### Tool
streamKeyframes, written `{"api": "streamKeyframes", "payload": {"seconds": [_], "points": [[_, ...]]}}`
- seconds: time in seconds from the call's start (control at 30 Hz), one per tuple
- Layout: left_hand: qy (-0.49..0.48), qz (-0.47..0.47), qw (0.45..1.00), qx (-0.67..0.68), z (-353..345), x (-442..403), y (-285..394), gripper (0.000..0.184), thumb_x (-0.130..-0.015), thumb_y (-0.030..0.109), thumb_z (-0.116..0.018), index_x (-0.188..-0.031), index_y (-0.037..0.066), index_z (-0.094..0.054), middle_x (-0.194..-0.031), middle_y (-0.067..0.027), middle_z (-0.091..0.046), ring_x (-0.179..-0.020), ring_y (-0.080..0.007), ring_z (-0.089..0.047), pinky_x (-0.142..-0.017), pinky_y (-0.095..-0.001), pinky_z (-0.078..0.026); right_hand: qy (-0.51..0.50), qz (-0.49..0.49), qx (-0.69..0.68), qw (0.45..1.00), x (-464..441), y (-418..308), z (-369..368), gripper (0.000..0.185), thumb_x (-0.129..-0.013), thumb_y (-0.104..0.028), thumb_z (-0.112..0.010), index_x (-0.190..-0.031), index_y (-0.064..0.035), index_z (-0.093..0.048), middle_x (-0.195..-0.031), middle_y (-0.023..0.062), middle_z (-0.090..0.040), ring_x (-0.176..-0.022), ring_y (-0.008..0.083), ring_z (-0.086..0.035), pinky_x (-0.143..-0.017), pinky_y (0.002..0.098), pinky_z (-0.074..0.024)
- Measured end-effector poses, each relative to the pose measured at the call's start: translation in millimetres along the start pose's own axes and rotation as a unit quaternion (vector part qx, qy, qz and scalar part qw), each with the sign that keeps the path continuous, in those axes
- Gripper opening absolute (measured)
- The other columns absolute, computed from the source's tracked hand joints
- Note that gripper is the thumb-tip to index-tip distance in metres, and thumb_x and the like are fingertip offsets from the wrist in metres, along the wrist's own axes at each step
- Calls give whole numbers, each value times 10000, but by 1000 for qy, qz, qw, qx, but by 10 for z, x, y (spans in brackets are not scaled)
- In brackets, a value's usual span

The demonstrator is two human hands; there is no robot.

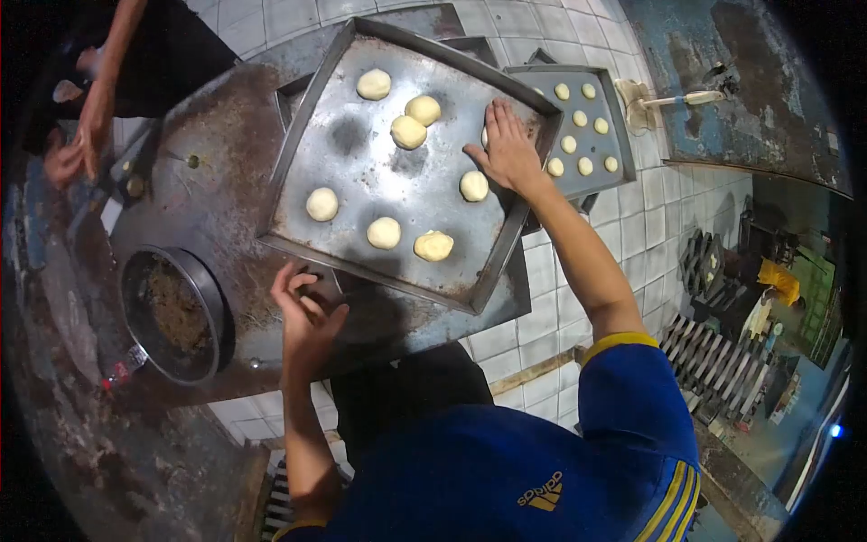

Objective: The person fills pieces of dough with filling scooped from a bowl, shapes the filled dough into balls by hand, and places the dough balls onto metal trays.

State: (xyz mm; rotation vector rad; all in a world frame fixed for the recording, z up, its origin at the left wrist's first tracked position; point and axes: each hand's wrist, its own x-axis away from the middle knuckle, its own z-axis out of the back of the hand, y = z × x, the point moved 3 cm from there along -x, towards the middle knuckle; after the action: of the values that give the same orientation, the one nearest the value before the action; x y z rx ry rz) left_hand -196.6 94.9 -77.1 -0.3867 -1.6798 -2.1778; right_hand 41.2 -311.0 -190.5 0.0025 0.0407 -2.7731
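Observation:
Several pale dough balls [384, 233] lie on a large metal tray [361, 172] in front of me. My right hand [511, 152] is spread flat at the tray's right side, over a dough ball [484, 138] that it mostly hides. Another ball [473, 186] lies just below that hand. Near the tray's lower left edge is my left hand [307, 316], its fingers curled but apart, with nothing seen in it. Two balls [409, 132] touch each other near the tray's upper middle.
A round pan [217, 316] with brown crumbly filling stands at the left. Another person's hands [77, 154] are at the upper left. A second tray [587, 185] of dough balls is at the upper right. A brush-like tool [691, 98] lies beyond it.

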Motion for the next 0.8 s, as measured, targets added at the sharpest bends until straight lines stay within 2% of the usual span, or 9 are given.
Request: {"api": "streamKeyframes", "payload": {"seconds": [0.07, 0.13, 0.17, 0.27, 0.33, 0.4, 0.47, 0.73, 0.8], "points": [[10, 24, 1000, -17, 58, 66, 4, 1042, -799, -89, -835, -1602, 71, -190, -1319, -96, -526, -774, -102, -521, -706, -253, -505, -18, -12, -15, 1000, -49, 41, -76, 924, -1065, -612, -479, -1632, 88, -273, -1717, 305, -242, -1621, 430, -194, -1303, 518, -240], [16, 49, 996, 74, 48, 58, -46, 1029, -806, -85, -834, -1600, 69, -197, -1312, -98, -531, -783, -95, -522, -720, -245, -501, -69, -98, -221, 968, -150, 313, -346, 906, -1058, -631, -465, -1657, 22, -273, -1732, 267, -239, -1617, 441, -192, -1316, 505, -216], [0, -18, 1000, 5, 26, 57, -73, 1003, -822, -88, -824, -1597, 69, -207, -1302, -106, -532, -779, -89, -517, -715, -237, -493, -30, -118, -342, 932, -179, 439, -415, 772, -1061, -486, -559, -1615, 15, -362, -1692, 268, -334, -1580, 434, -296, -1289, 482, -284], [-6, -36, 997, 70, -101, 11, -114, 959, -842, -94, -811, -1585, 64, -225, -1293, -107, -534, -783, -78, -520, -703, -221, -484, 29, 20, -291, 956, 34, -241, 655, 572, -1047, -302, -640, -1539, -47, -498, -1600, 206, -493, -1480, 390, -478, -1216, 434, -400], [-2, -22, 996, 85, -178, 36, -11, 867, -885, -64, -787, -1564, 53, -260, -1267, -110, -546, -788, -70, -537, -699, -210, -486, -168, 16, -327, 930, 339, -873, 985, 420, -959, -192, -734, -1351, -68, -650, -1362, 167, -659, -1227, 386, -659, -1063, 434, -533], [-19, 5, 992, 121, -234, 19, -22, 779, -920, -13, -774, -1539, 45, -304, -1241, -105, -559, -776, -65, -535, -693, -200, -484, -209, 163, -305, 915, 727, -1355, 1036, 292, -920, -148, -696, -1205, -84, -702, -1145, 139, -695, -1076, 371, -691, -911, 473, -583], [-4, -23, 996, 83, -284, 12, -18, 715, -939, 29, -769, -1517, 49, -347, -1164, -82, -593, -758, -69, -529, -699, -225, -493, -194, 182, -229, 936, 1038, -1613, 920, 279, -922, -104, -641, -1194, -74, -696, -1148, 128, -695, -1067, 327, -705, -872, 451, -600], [-28, -86, 995, 42, -248, 63, 38, 576, -968, 29, -747, -1462, 51, -451, -1112, -45, -646, -830, -78, -562, -781, -258, -489, -80, 123, -140, 979, 1005, -1652, 683, 349, -897, -69, -640, -1241, -52, -699, -1137, 119, -726, -1018, 327, -730, -809, 418, -618], [-66, -49, 988, 134, -234, 45, -12, 501, -1024, 98, -692, -1466, 45, -463, -1136, -54, -664, -885, -90, -588, -822, -274, -499, -245, 44, -182, 951, 818, -1593, 775, 395, -878, -83, -704, -1270, -40, -720, -1099, 99, -767, -950, 282, -748, -774, 368, -612]]}}
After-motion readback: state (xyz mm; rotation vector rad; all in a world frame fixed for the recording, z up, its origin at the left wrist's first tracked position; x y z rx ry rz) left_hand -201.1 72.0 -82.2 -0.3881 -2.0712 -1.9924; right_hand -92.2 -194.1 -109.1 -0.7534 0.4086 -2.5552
